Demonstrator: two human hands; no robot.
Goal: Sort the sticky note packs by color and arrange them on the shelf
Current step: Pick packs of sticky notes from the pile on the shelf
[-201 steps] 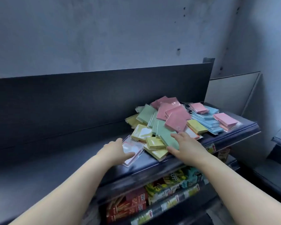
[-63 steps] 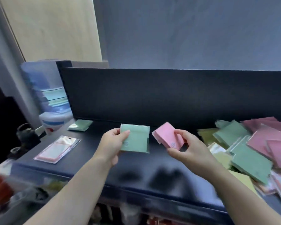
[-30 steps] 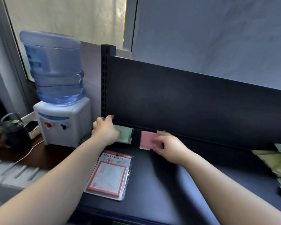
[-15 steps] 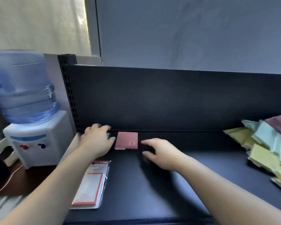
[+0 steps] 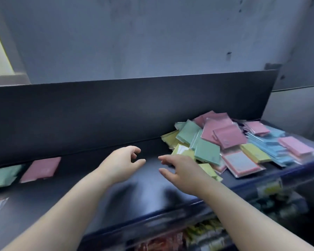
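your left hand (image 5: 122, 164) and right hand (image 5: 181, 171) hover empty over the dark shelf (image 5: 134, 192), fingers loosely spread. a mixed pile of packs (image 5: 225, 142) lies just right. a pink pack (image 5: 41, 169) and green pack (image 5: 2, 175) sit far left.

Both hands empty, left (image 5: 122, 163) and right (image 5: 179, 170), fingers loosely spread.

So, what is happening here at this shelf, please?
A person is sorting sticky note packs by color on a dark shelf. One green pack and one pink pack already lie apart at the left, by the back panel. Both hands are empty and open: the left hand and right hand reach toward the mixed pile on the right.
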